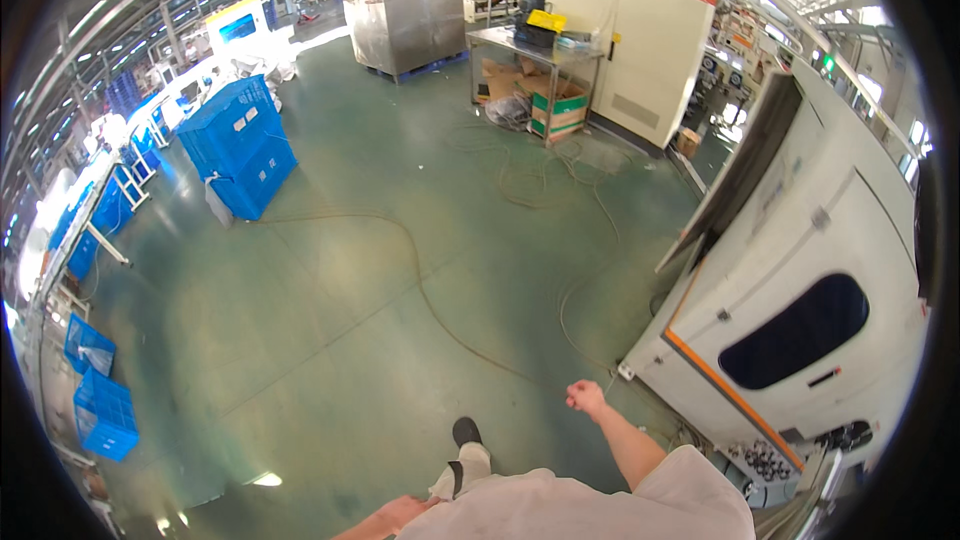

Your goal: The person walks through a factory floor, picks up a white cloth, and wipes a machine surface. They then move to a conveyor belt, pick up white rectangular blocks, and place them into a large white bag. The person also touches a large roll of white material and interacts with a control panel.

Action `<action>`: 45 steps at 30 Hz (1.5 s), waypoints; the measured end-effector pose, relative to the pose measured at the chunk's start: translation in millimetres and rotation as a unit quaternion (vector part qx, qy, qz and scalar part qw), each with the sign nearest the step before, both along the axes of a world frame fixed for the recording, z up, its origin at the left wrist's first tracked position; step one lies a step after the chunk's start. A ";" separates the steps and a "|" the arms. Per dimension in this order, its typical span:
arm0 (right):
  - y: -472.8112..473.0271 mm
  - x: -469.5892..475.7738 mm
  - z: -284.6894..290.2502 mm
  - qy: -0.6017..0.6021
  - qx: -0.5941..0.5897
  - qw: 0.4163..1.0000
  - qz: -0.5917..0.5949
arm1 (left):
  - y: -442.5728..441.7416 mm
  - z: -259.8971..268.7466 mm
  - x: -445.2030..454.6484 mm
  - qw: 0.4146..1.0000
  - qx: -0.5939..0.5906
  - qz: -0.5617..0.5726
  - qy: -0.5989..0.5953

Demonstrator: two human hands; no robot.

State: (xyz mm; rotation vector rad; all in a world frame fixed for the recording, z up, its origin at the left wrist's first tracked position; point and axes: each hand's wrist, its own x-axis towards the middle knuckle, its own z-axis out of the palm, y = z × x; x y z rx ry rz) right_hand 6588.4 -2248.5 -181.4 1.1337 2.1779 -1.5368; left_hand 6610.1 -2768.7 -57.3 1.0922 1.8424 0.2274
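My right hand (585, 396) is held out in front of me over the green floor (337, 300), its fingers curled, and no object shows in it. It is nearest to the lower corner of a white machine cabinet (757, 315) with an orange stripe and a dark oval window. Low beside my thigh is my left hand (405, 512), partly hidden by my light shirt (570, 506). Its fingers meet the pale trousers (474, 459) near a dark strap (455, 478); whether they grip anything is unclear. One dark shoe (466, 431) is visible on the floor.
A thin hose (416, 262) crosses the floor, with more loops farther right. Stacked blue crates (244, 146) stand ahead left. Beyond are a metal table (555, 52), a tall cream cabinet (637, 52) and a wrapped pallet load (409, 22). Blue bins (105, 416) line the left side.
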 end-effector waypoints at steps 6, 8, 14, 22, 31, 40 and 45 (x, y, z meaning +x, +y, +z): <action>3.5 -114.2 -35.0 -0.075 0.003 0.988 0.136 | 14.8 -12.1 -182.6 0.999 -0.020 0.025 -0.003; 18.7 -123.4 -75.8 -0.134 0.002 0.985 0.105 | 28.7 -8.7 -249.2 1.000 -0.002 0.004 -0.003; 67.2 -222.4 -119.9 -0.270 -0.091 0.959 0.006 | 105.8 -5.7 -463.5 0.998 -0.051 -0.039 -0.005; 186.5 -528.3 -104.6 -0.292 -0.049 0.955 -0.012 | 218.2 -12.8 -756.5 0.998 -0.031 -0.045 0.027; 263.5 -1072.1 -51.6 0.043 -0.049 0.997 0.049 | 306.9 -2.5 -1048.8 0.998 0.056 -0.008 0.011; 379.5 -1295.4 -128.9 -0.025 -0.143 0.980 0.137 | 353.4 8.1 -1397.5 0.977 0.159 -0.047 0.135; 388.6 -1422.8 -140.3 -0.177 -0.064 0.950 0.249 | 375.6 -3.3 -1530.6 0.982 0.142 -0.001 0.124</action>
